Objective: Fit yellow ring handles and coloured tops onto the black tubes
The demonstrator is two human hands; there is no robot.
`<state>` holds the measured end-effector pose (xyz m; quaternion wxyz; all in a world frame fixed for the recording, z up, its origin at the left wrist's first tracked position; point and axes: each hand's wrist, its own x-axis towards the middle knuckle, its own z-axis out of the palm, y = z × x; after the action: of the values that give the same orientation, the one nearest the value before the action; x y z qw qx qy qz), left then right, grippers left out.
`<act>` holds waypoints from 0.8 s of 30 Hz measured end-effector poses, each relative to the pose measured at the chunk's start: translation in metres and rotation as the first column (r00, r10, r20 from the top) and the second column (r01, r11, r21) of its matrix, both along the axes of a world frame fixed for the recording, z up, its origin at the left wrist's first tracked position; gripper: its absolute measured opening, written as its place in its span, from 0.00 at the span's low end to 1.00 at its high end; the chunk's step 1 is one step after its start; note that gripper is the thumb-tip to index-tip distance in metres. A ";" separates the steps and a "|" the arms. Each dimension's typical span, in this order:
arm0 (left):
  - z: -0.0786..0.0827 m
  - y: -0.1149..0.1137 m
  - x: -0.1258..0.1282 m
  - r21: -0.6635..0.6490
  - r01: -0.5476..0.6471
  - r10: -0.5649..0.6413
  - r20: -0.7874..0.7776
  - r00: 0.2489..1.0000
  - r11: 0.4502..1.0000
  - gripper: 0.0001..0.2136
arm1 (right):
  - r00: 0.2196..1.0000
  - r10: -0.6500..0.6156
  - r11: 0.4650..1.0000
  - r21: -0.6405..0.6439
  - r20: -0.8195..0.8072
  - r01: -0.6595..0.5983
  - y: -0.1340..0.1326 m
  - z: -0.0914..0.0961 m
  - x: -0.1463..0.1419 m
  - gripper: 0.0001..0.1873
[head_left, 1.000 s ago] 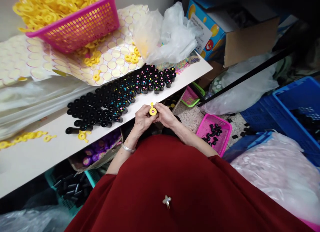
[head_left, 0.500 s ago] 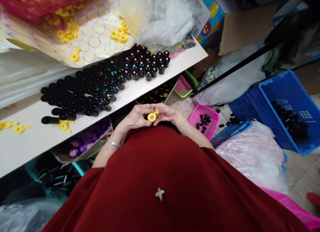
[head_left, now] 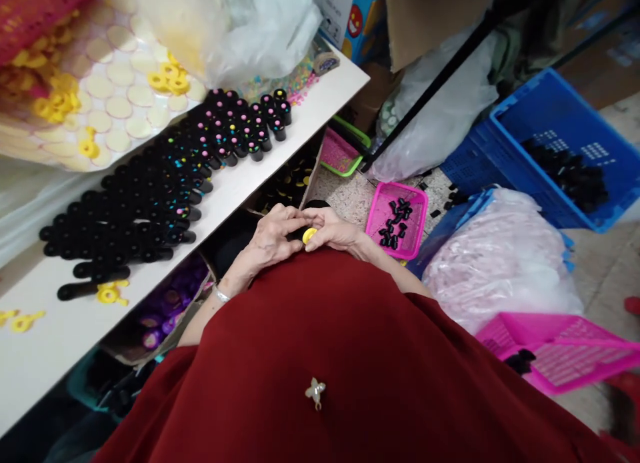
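Note:
In front of my waist, both hands meet around a small yellow round plastic piece (head_left: pixel 309 236). My left hand (head_left: pixel 277 239), with a bracelet at the wrist, has its thumb and fingers closed at the left side of the piece. My right hand (head_left: pixel 334 230) pinches it from the other side, thumb along the edge. The fingers cover part of the piece, and its tab is not visible. Similar yellow ring pieces with tabs (head_left: pixel 110 292) lie on the white table (head_left: pixel 280 158), beside rows of black cylindrical tubes (head_left: pixel 125 216), some topped with coloured dots.
More yellow pieces (head_left: pixel 170 78) lie on a circle-patterned sheet. A pink basket (head_left: pixel 423 213) with black parts and a green-rimmed tray (head_left: pixel 367 143) sit on the floor. To the right are a blue crate (head_left: pixel 565 116), a full plastic bag (head_left: pixel 500 263) and another pink basket (head_left: pixel 565 363).
The yellow piece has been turned between my fingers, so its pink centre and tab no longer show. My view has shifted right, and the table appears further left.

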<state>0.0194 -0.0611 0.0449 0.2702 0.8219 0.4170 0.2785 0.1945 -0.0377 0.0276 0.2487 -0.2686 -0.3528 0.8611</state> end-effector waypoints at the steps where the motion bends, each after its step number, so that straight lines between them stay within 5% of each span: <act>1: 0.002 0.001 0.002 0.032 0.036 -0.036 -0.005 0.999 0.999 0.15 | 1.000 -0.011 1.000 0.010 0.010 0.011 -0.003 0.003 0.005 0.27; 7: 0.016 0.006 0.025 0.188 0.206 -0.214 0.020 0.977 0.960 0.11 | 0.984 -0.155 0.983 0.112 0.092 0.144 -0.026 0.023 0.030 0.24; 11: 0.008 0.013 0.037 0.213 0.257 -0.275 0.060 0.960 0.943 0.09 | 0.955 -0.287 0.956 0.085 0.068 0.281 -0.032 0.008 0.034 0.21; 15: -0.010 0.019 0.036 0.063 0.181 -0.183 0.017 0.983 0.981 0.10 | 0.954 -0.291 0.956 0.053 0.078 0.288 -0.026 -0.018 0.031 0.18; 18: -0.018 0.016 0.029 -0.028 0.082 -0.083 -0.032 0.996 0.996 0.13 | 0.961 -0.277 0.960 0.029 0.007 0.277 -0.019 -0.026 0.029 0.26; 21: -0.021 0.009 0.023 0.006 -0.042 0.042 -0.037 0.998 0.999 0.15 | 0.962 -0.272 0.962 0.008 -0.041 0.272 -0.012 -0.026 0.023 0.33; 24: -0.023 0.003 0.017 0.097 -0.143 0.150 -0.068 0.986 0.985 0.12 | 0.982 -0.185 0.982 -0.039 -0.026 0.183 -0.004 -0.025 0.009 0.28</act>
<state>0.0365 -0.0577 0.0219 0.1952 0.8104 0.4730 0.2853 0.2040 -0.0418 0.0024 0.3274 -0.2920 -0.3069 0.8446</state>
